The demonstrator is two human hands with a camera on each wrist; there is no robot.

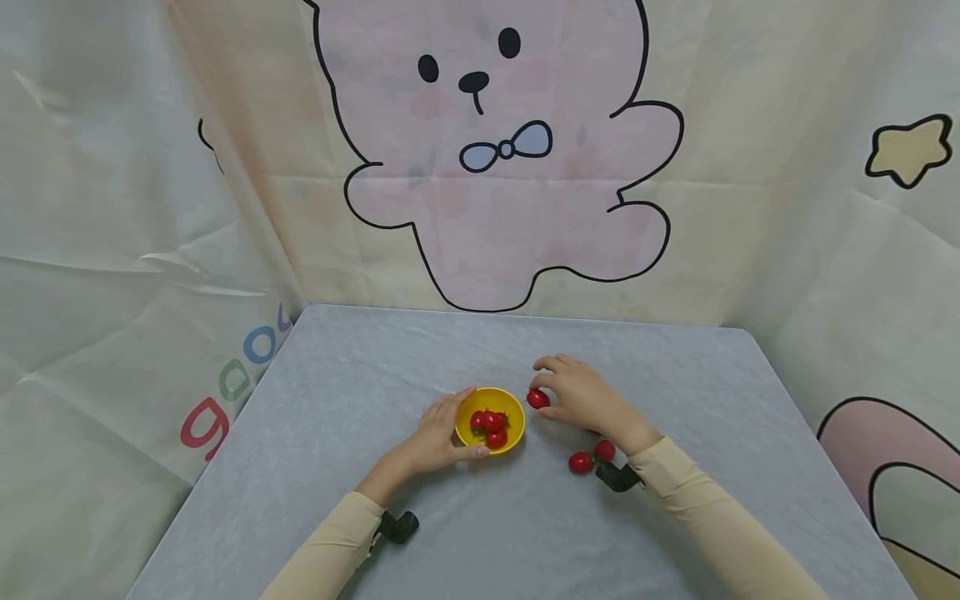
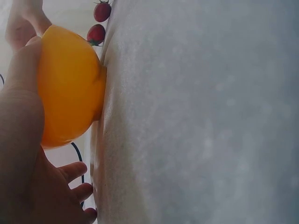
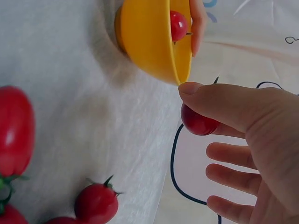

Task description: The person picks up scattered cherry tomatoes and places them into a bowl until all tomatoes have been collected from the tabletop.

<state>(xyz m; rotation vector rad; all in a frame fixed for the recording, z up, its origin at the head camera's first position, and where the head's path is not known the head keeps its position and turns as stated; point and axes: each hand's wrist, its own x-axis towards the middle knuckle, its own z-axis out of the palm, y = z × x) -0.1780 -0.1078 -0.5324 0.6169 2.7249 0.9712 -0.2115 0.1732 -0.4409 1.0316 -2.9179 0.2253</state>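
A yellow bowl [image 1: 462, 419] with several red cherry tomatoes [image 1: 491, 421] inside sits mid-table. My left hand [image 1: 433, 433] holds it from the left, thumb at the near side and fingers at the far rim. Just right of the bowl, my right hand [image 1: 587, 398] pinches a single cherry tomato [image 1: 537, 398] between thumb and finger. In the right wrist view that tomato [image 3: 200, 122] is raised off the cloth near the bowl's rim, and the other fingers are spread apart.
More cherry tomatoes [image 1: 581, 462] lie on the grey cloth-covered table [image 1: 510, 533] below my right wrist, several showing in the right wrist view, where one tomato [image 3: 96, 203] has green stem leaves. A printed curtain [image 1: 480, 242] hangs behind the table.
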